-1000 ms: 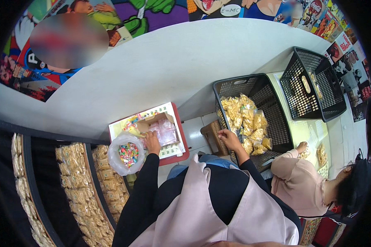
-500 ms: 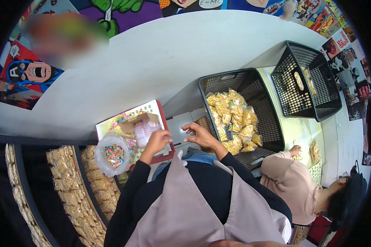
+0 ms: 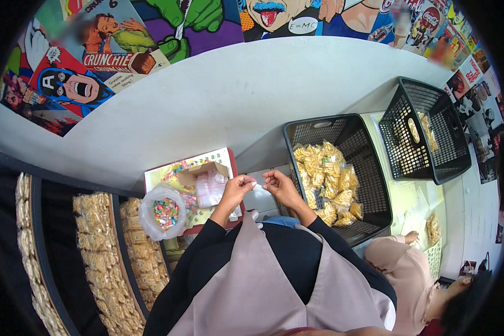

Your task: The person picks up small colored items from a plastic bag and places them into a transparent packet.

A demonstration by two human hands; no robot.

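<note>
My left hand (image 3: pixel 238 188) and my right hand (image 3: pixel 279 186) are raised close together in front of my chest. Between their fingertips they pinch a small clear plastic bag (image 3: pixel 259 188). Just left of my left hand an open cardboard box (image 3: pixel 199 175) holds a stack of clear small bags (image 3: pixel 211 189). Beside it stands an open clear bag of small multicoloured sweets (image 3: pixel 166 212). To the right of my right hand a black plastic basket (image 3: pixel 308 133) contains several packets of yellow snacks (image 3: pixel 329 180).
A second black basket (image 3: pixel 431 129) with a few snack packets stands at the far right on a pale green table (image 3: pixel 414 199). Another person in a pink top (image 3: pixel 404 270) sits at the lower right. Shelves with rows of packed snacks (image 3: pixel 101 252) run along the left.
My left hand left the box of small bags and my right hand left the snack basket. Both came together at my chest, now pinching one small clear bag.
</note>
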